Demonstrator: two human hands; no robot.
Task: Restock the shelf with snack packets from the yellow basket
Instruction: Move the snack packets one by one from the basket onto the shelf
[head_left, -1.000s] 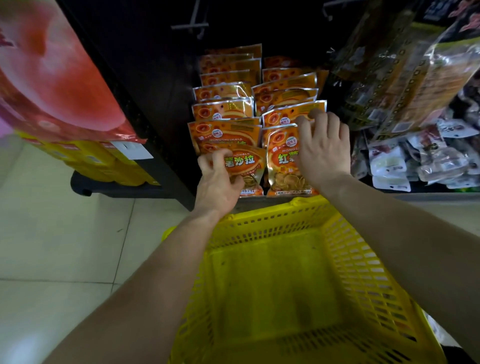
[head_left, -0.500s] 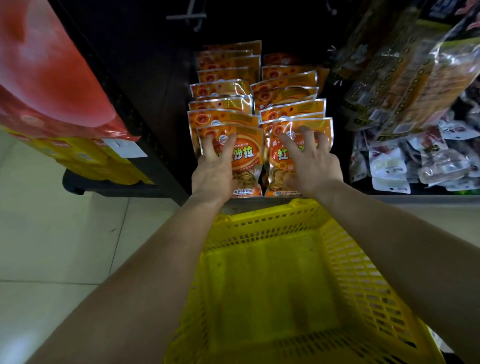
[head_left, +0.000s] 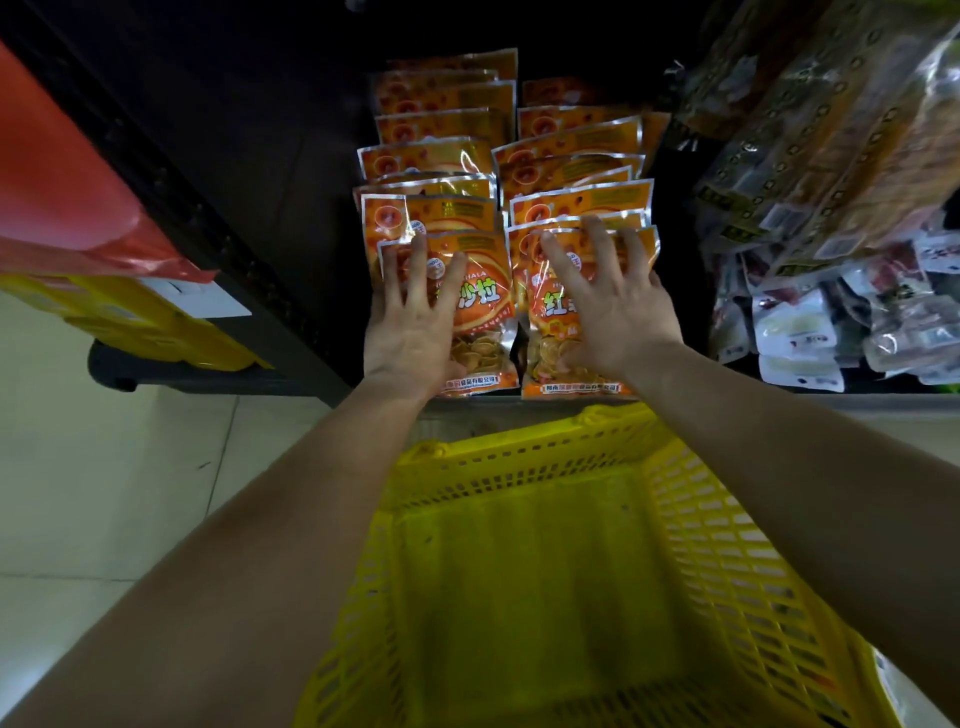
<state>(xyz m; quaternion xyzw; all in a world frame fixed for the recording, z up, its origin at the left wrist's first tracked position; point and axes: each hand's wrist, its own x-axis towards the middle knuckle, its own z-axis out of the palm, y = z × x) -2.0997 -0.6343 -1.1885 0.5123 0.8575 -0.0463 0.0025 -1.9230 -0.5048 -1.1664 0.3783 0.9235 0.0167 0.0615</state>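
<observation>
Fingers spread wide, a person's left hand (head_left: 415, 317) and right hand (head_left: 613, 306) press flat on the front snack packets (head_left: 488, 306) of two rows on the shelf (head_left: 883, 400). The yellow basket (head_left: 519, 447) below shows none left. Stocking looks nearly done; the next move calls for a gentle release that leaves the rows upright.

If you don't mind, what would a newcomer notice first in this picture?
Two rows of orange packets stand on the dark shelf at centre. The left hand and right hand lie spread on the front packet of each row. Below them sits the yellow basket, with no packets visible inside.
</observation>
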